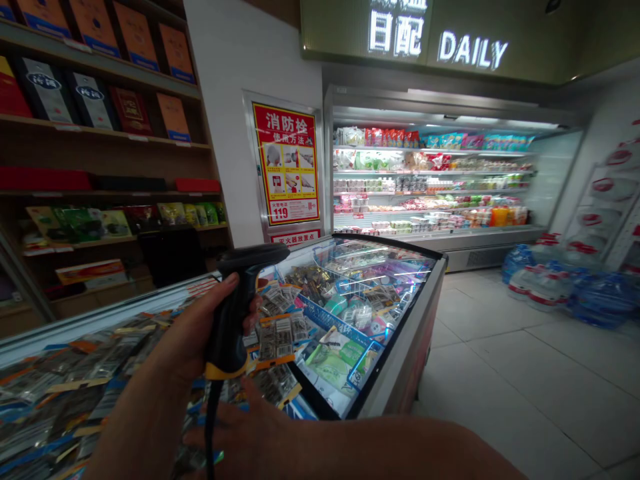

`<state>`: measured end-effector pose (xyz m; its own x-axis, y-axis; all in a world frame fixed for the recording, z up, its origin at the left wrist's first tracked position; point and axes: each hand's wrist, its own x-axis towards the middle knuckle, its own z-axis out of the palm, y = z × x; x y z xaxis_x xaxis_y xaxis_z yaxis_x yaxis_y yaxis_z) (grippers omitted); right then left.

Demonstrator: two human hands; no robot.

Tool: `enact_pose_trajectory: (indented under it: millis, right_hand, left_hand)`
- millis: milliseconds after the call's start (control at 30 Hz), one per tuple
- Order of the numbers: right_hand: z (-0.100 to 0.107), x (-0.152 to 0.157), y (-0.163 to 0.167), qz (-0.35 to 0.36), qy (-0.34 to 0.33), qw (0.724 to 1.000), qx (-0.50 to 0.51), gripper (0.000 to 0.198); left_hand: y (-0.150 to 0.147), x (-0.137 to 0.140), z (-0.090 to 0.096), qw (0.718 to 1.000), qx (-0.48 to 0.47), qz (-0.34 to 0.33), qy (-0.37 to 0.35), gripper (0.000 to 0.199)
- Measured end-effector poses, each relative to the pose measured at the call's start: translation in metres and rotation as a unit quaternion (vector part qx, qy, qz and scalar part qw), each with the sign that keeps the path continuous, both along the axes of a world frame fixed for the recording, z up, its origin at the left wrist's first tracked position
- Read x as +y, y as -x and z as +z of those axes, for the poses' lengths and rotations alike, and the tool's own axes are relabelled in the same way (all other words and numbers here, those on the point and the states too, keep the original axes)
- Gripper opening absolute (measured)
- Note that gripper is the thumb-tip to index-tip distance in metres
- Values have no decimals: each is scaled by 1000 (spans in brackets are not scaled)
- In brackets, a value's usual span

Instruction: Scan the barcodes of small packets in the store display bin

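Note:
My left hand is closed round the grip of a black and yellow handheld barcode scanner. The scanner's head points to the right and its black cable hangs down in front of my right hand. Below it, my right hand reaches in from the lower right with fingers apart, over small packets; whether it touches them I cannot tell. Small flat packets with blue and orange edges lie in a thick layer across the left and under both hands. One packet with a printed label lies just right of the scanner.
Beyond my hands, a chest freezer holds bagged goods and blue wire baskets under glass. Shelves of boxes rise at left. An open refrigerated display stands at the back. Water jugs sit on the tiled floor at right.

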<state>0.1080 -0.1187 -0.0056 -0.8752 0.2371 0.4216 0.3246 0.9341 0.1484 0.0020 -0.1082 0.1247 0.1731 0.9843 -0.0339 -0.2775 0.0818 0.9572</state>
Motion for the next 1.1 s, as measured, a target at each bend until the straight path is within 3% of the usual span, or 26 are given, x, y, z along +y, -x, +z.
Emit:
enact_pose_trajectory:
  millis: [200,367,433,500,533,600,667,700,833,1033,1100]
  right_hand:
    - [-8,67,-5,-29,-34,999,20,49]
    - [-14,105,-6,-37,1,999,40,30]
    - [-14,112,-11,-28,20,996,79,23]
    - [-13,117,-24,-74,59,981,171,21]
    - [-13,121,-33,-129,87,960,233,20]
    - [-14,128,-54,-299,149,870,363,20]
    - [-18,136,-72,-426,238,788,375,24]
    - [-20,139,-78,-457,287,763,356,29]
    - [-30,148,-77,-438,385,705,403,33]
    - [-31,161,-93,-389,414,645,511,13]
    - [-31,165,-113,-364,426,622,547,22]
  left_hand:
    - [1,12,-11,999,-23,-10,46,26]
    - [-4,26,-24,996,-31,-12,77,24]
    - [-6,30,-29,997,-19,-6,80,24]
    - [-7,34,-35,997,-1,13,72,24]
    - [-8,36,-38,998,8,22,65,24]
    - [-10,39,-43,998,23,29,55,22]
    - [-12,41,-47,998,35,16,56,23]
    - [-14,42,-50,997,44,9,59,24]
    - [-19,45,-58,995,83,-6,53,28]
    - [-18,47,-61,994,101,-10,49,31]
    - [-18,47,-61,994,100,-12,50,31]
